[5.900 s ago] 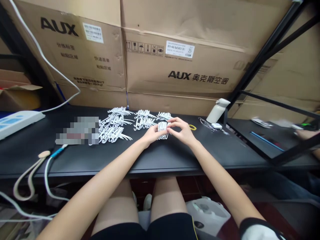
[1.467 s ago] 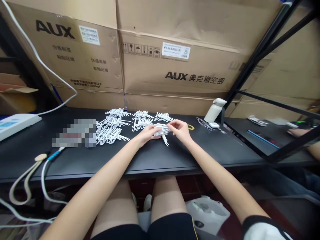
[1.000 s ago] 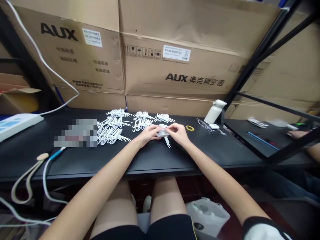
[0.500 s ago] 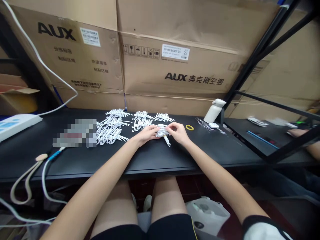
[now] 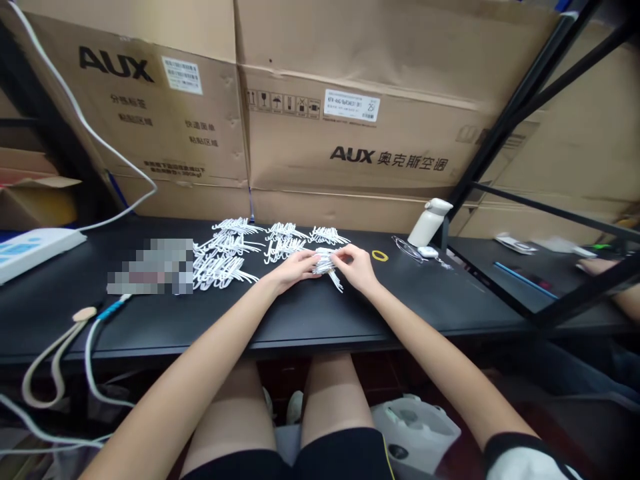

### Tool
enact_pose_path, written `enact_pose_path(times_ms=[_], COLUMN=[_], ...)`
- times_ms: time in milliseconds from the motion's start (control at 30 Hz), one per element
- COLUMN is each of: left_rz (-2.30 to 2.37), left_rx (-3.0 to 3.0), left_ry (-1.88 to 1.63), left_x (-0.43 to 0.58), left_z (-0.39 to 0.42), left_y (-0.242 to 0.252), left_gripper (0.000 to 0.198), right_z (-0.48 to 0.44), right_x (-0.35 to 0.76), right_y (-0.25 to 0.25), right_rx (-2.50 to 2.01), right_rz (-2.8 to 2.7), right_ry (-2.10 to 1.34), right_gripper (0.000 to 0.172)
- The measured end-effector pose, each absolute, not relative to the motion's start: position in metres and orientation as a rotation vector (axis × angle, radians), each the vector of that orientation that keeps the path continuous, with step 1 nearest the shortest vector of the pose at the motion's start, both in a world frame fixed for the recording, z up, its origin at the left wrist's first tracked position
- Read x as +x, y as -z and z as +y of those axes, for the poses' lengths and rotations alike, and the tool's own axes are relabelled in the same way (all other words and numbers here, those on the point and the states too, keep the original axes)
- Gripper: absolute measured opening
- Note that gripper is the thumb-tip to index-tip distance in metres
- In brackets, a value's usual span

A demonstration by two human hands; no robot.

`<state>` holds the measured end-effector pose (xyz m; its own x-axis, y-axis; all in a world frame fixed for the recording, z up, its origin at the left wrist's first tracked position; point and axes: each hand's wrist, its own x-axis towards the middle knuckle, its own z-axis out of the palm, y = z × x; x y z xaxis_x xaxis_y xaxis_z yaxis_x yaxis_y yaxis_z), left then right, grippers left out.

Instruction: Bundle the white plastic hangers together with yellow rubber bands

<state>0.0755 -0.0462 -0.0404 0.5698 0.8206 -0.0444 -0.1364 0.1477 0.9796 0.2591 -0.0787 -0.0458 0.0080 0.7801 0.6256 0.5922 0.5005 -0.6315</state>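
Left of a small, flat yellow ring [image 5: 383, 259] on a matte black counter [image 5: 300, 320], a compact folded bundle of thin, white, cable-like strands [image 5: 324, 262] lay between two bare hands. The left hand [image 5: 293, 270] pinched the bundle's end farther from the ring; the right hand [image 5: 356, 265], nearer the ring, had its fingertips drawn together on the opposite end. Whether the bundle touched the counter could not be told. Its loose white ends [image 5: 337, 282] slanted out on the ring's left, toward the person.

Farther left of the ring lay fanned groups of similar white strands [image 5: 223, 272], and to its right, toward the back, stood a cream-white, cylindrical bottle [image 5: 425, 228].

By appearance, the bundle was probably light, pliable and somewhat springy, with smooth strands apt to slide past one another but unlikely to break. A broad grip across the folded middle, gathering every strand, seemed the sounder hold; pulling on the loose ends alone would probably have drawn strands out of line.
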Motion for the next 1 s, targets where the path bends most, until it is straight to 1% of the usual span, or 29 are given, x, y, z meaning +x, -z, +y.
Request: enact_pose_path(times_ms=[233, 433, 667, 867, 1000], left_rz=[0.671, 0.689, 0.686, 0.682, 0.684], left_rx=[1.215, 1.196, 1.205, 1.205, 1.214], left_ry=[-0.774, -0.776, -0.771, -0.776, -0.772], left_x=[0.0763, 0.0769, 0.0765, 0.0757, 0.0755], left_z=[-0.0474, -0.0485, -0.0491, -0.0493, -0.0500], left_y=[0.0402, 0.0389, 0.0378, 0.0366, 0.0359], left_gripper=[0.022, 0.023, 0.028, 0.032, 0.032], right_z=[-0.0795, -0.0794, -0.0771, -0.0769, -0.0774], right_x=[0.2601, 0.2606, 0.2621, 0.2622, 0.2614], right_y=[0.0427, 0.0417, 0.0417, 0.0420, 0.0406], right_rx=[-1.226, -1.265, -1.236, -1.216, -1.202], right_rz=[-1.559, -1.526, -1.489, -1.442, -1.430], right_ry=[-0.261, -0.387, -0.461, -0.507, -0.542], right_gripper=[0.022, 0.025, 0.022, 0.029, 0.028])
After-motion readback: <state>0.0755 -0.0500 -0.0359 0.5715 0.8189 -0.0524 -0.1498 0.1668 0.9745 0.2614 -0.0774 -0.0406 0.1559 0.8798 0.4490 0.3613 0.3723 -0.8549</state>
